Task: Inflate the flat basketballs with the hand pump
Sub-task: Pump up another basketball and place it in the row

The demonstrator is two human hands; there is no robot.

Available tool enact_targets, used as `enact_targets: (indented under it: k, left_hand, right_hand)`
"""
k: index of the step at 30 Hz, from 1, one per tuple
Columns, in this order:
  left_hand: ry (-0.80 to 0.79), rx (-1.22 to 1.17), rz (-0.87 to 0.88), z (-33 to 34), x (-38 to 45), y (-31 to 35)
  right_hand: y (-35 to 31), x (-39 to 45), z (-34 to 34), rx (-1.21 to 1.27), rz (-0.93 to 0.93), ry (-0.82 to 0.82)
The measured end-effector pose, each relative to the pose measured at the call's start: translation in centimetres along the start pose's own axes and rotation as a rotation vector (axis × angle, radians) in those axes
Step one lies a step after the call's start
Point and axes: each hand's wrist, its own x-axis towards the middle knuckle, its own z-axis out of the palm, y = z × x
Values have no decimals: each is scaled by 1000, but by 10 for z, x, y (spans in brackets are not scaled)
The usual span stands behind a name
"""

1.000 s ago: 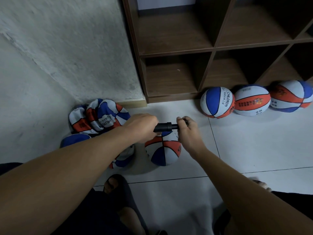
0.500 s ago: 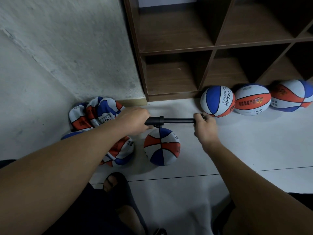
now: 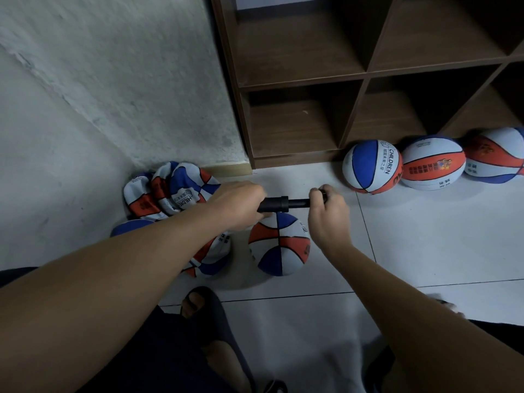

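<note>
While the left hand (image 3: 236,204) grips the barrel of the black hand pump (image 3: 273,203), the right hand (image 3: 327,214) is curled round the handle end, w/ a short stretch of rod showing between barrel and fist. Pump lies roughly level, just above the ball being pumped (image 3: 279,243), a red/white/blue basketball on the white tile floor (image 3: 411,236); the needle joint itself is hidden, can't tell if it's seated. Left of that ball, partly under the left forearm, sits a heap of flat balls (image 3: 170,191), crumpled, one panel reading "HILDRE" (partial, cut off by a fold). Right of the pumped ball & further back, 3 round balls line the foot of the brown cubby shelf (image 3: 365,75): nearest one (image 3: 371,165) reads "CHILDREN" plus small Chinese characters, too small to read; middle one (image 3: 433,163) has a red band w/ print I can't make out; third (image 3: 496,158) is cut by the frame edge. Near the bottom edge, below the pumped ball, a dark sandal (image 3: 209,310) on a foot.
</note>
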Motion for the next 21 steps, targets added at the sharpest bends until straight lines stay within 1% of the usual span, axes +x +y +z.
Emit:
enact_targets:
  k: [4,7,12,14,16,19,21]
  left_hand:
    - [5,-45,12,-4,-2,11]
    - [-7,-62,27,-9,-3,17]
    - [23,-69,46,-12,-1,11]
    - [27,-68,49,-10,0,7]
    - [22,-58,23,-10,0,-4]
    - [1,-49,-29,-7,-2,-22]
    - [-10,-27,-29,-4,-2,-21]
  right_hand:
    - [-8,-8,12,13,-52,-44]
    - [-10,-11,15,-2,-69,-46]
    - [-15,-9,7,-11,-103,-86]
    - [-15,-4,0,-3,-87,-93]
    - [-10,6,-13,26,-15,-35]
    - [4,23,-33,53,111,93]
    - [10,28,-37,73,162,130]
